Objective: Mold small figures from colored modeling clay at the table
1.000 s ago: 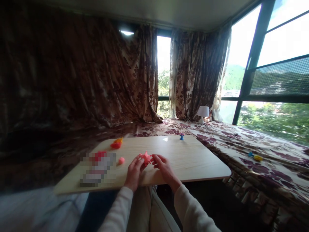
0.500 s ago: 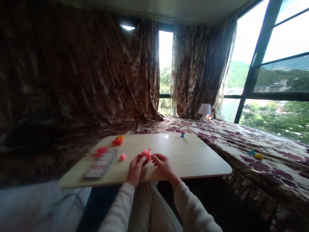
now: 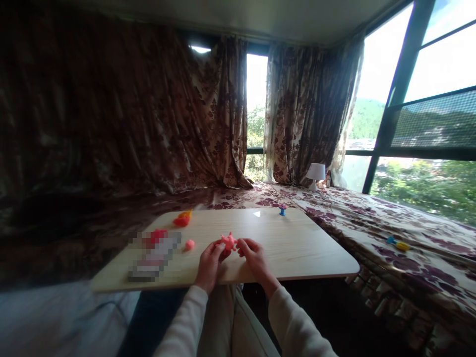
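A pink clay figure (image 3: pixel 228 241) with several short points sticking out is held just above the near part of the table. My left hand (image 3: pixel 210 260) grips it from the left, thumb in front and fingers behind. At its right side, my right hand (image 3: pixel 254 255) has thumb and forefinger pinched on one of the small points. Left of my hands, a round pink ball of clay (image 3: pixel 190 245) lies on the tabletop. Fingers hide part of the figure's lower side.
The wooden table (image 3: pixel 297 253) also bears a red and orange lump (image 3: pixel 182 218), a blurred-out flat object (image 3: pixel 156 255) with something red beside it, and a small blue and pink piece (image 3: pixel 282 210). A yellow and blue item (image 3: pixel 402 246) and a white lamp (image 3: pixel 316 173) rest on flowered cloth.
The pink figure has turned slightly between my fingers and sits a little further right. The whole view has shifted slightly, with the table lower in it.
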Motion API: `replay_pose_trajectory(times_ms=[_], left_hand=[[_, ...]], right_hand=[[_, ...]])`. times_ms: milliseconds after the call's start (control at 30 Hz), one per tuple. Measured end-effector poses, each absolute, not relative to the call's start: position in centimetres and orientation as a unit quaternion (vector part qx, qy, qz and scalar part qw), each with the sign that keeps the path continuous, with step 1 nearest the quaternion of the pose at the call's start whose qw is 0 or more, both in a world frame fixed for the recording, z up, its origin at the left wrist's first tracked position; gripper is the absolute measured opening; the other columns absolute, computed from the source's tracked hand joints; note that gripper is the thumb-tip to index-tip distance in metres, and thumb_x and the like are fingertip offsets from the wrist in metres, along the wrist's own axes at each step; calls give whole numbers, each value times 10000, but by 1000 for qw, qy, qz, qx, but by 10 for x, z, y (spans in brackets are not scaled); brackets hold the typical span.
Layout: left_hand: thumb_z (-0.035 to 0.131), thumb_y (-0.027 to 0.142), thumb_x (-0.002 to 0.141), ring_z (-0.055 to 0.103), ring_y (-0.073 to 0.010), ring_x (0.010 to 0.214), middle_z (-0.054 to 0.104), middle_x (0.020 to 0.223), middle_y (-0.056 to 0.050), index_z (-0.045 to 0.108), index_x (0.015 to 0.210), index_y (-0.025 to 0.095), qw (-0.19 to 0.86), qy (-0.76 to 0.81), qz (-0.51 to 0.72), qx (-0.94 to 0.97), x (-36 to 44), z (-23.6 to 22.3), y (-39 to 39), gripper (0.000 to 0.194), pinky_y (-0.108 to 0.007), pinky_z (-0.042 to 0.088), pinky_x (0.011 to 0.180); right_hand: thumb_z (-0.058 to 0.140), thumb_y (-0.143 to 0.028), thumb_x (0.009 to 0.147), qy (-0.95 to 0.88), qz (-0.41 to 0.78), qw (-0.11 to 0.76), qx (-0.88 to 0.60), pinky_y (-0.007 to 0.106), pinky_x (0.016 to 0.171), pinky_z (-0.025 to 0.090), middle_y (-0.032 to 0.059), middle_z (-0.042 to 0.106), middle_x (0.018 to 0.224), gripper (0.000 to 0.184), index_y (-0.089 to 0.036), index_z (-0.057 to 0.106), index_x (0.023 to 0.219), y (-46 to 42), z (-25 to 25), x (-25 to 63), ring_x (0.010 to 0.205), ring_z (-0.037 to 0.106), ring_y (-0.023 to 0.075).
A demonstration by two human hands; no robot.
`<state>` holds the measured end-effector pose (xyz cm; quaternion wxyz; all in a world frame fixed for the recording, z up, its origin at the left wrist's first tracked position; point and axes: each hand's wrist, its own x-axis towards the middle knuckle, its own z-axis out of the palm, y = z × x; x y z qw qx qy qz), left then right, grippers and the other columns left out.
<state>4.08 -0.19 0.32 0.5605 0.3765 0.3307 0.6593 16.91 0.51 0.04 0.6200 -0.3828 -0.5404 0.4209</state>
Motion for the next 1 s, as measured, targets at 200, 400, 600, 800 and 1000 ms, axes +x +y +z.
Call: replay_pose_trajectory(times_ms=[200, 400, 600, 800, 1000], left_hand=[[705, 245, 593, 647, -151, 738, 704, 794, -21, 568, 981, 174, 577, 309, 676, 340, 41, 5, -2, 417, -318, 482, 793], [689, 254, 635, 654, -166, 815, 721, 841, -45, 601, 929, 156, 577, 294, 667, 368, 42, 3, -3, 321, -315, 474, 812], [647, 353, 698, 631, -188, 868, 706, 957, -97, 652, 911, 124, 557, 296, 639, 440, 41, 2, -3, 313, -306, 469, 811], [681, 358, 661, 633, -159, 756, 713, 878, -76, 646, 848, 124, 556, 309, 650, 417, 41, -2, 1, 301, -301, 479, 765], [708, 335, 648, 617, -115, 623, 702, 740, -14, 585, 859, 152, 553, 315, 665, 390, 41, -5, 3, 306, -269, 479, 683]], right_hand=[[622, -465, 693, -567, 434, 589, -378, 256, 534, 424, 32, 642, 668, 329, -160, 707, 783, 5, 0, 168, 598, 541, 141], [679, -388, 655, -576, 430, 591, -365, 261, 562, 417, 15, 653, 681, 238, -171, 698, 751, 8, -6, 167, 623, 549, 143], [662, -356, 672, -575, 427, 597, -362, 255, 551, 405, 7, 630, 638, 191, -169, 684, 705, 9, -7, 169, 593, 522, 132], [665, -376, 674, -577, 429, 594, -362, 251, 561, 409, 8, 628, 639, 218, -164, 688, 719, 7, -5, 169, 597, 517, 128], [586, -443, 739, -556, 443, 598, -369, 260, 576, 431, 44, 653, 770, 335, -160, 679, 892, 7, -1, 171, 653, 553, 142]])
